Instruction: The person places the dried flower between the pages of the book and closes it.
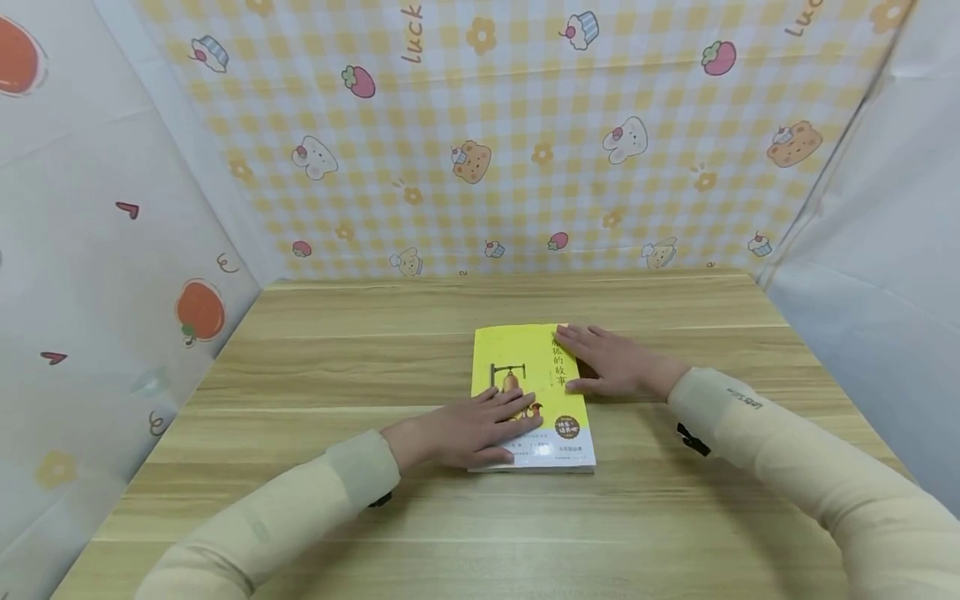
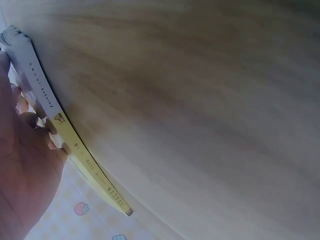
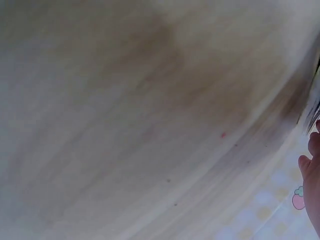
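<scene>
A yellow paperback book [image 1: 517, 346] with a white lower band lies closed and flat on the table, its cover showing a bell picture and dark characters. Across the lower left of the cover rests my left hand [image 1: 476, 427], fingers extended and partly hiding the picture. My right hand [image 1: 618, 362] touches the upper right edge of the cover with its fingers stretched out. In the left wrist view the book's spine [image 2: 75, 142] runs beside the left hand [image 2: 30, 170]. Only a sliver of the right hand [image 3: 312, 165] appears at the edge of the right wrist view.
The wood-grain table [image 1: 337, 367] reaches back to a yellow checked cloth [image 1: 525, 100] with cartoon prints. White cloth walls stand on the left [image 1: 97, 250] and right [image 1: 885, 250]. A black strap [image 1: 692, 440] hangs below the right sleeve.
</scene>
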A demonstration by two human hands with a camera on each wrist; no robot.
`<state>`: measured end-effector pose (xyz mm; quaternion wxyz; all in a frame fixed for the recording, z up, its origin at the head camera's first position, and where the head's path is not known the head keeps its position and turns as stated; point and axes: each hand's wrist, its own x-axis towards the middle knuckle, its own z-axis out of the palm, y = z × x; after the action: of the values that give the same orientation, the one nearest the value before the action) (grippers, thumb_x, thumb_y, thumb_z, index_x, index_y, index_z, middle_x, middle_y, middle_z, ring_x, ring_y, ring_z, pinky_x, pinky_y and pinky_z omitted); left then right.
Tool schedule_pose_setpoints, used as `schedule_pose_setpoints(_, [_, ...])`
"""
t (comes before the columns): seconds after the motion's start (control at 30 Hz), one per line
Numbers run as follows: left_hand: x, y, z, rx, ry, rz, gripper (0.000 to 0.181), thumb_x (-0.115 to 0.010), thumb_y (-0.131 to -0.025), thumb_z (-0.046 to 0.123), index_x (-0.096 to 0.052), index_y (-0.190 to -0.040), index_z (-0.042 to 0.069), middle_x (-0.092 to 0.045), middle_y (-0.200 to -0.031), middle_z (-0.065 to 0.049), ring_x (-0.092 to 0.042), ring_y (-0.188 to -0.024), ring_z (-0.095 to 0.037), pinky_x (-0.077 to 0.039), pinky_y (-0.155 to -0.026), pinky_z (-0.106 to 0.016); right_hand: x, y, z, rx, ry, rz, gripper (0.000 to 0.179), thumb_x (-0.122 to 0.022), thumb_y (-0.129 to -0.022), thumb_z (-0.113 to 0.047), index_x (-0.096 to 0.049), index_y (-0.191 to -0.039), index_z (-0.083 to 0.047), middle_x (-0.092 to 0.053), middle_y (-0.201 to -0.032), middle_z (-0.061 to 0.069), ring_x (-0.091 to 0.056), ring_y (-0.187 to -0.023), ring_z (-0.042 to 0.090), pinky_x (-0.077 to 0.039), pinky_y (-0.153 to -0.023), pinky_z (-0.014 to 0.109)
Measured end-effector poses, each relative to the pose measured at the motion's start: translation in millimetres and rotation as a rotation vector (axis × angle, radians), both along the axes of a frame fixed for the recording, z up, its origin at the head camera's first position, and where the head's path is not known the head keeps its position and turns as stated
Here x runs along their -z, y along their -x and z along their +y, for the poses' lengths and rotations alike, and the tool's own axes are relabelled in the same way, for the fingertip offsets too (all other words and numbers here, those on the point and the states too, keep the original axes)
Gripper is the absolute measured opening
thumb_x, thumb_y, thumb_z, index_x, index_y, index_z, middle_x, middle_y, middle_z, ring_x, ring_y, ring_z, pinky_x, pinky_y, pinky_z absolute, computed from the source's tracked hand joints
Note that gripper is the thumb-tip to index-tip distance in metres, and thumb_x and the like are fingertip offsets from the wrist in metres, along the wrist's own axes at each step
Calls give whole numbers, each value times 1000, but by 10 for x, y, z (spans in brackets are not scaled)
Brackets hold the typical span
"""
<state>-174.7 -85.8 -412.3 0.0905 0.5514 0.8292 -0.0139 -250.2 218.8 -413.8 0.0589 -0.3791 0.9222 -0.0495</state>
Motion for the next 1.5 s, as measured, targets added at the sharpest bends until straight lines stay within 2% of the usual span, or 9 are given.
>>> schedule_pose_setpoints(0.27, [42,18,-11,27,1,67,66,-29,-103,51,-14,-157,16,-7,-162,-9,-6,-147,-24,-10,-118,-40,37,-15,34,-68,-11,45,88,-41,-95,-65,-20,-154,-3,-19,-159,14,-18,-145,29,-16,-116,48])
schedule_pose_setpoints(0.5, [25,7,1,31,20,95,66,-31,-103,50,-15,-157,16,-9,-162,-9,-8,-147,-24,-12,-118,-40,74,1,45,-73,-53,42,90,-32,-94,-69,-14,-156,-6,-14,-161,12,-14,-146,24,-13,-117,44])
schedule_pose_setpoints(0.83, [24,16,3,32,34,115,66,-30,-103,51,-15,-157,17,-10,-162,-8,-9,-147,-23,-13,-117,-40,92,11,46,-98,-50,66,85,-34,-97,-63,-15,-155,-3,-15,-160,14,-14,-146,26,-13,-117,44])
schedule_pose_setpoints(1.1, [24,22,-21,46,24,138,67,-30,-103,52,-15,-157,15,-12,-162,-10,-10,-147,-25,-14,-117,-40,122,37,44,-78,-63,75,88,-30,-95,-68,-15,-156,-6,-15,-161,10,-13,-146,23,-12,-118,42])
schedule_pose_setpoints(1.33, [6,44,-73,32,-6,128,70,-31,-102,54,-14,-157,15,-12,-161,-11,-5,-147,-26,-14,-117,-41,61,24,50,-70,-29,61,87,-34,-96,-66,-16,-155,-5,-15,-160,11,-13,-146,26,-13,-117,44])
schedule_pose_setpoints(1.5, [-41,81,-115,30,-9,150,70,-31,-102,55,-17,-157,15,-9,-162,-11,-3,-148,-25,-11,-118,-40,-43,15,62,-53,5,65,85,-38,-97,-62,-16,-155,-5,-14,-161,12,-12,-146,27,-10,-118,43])
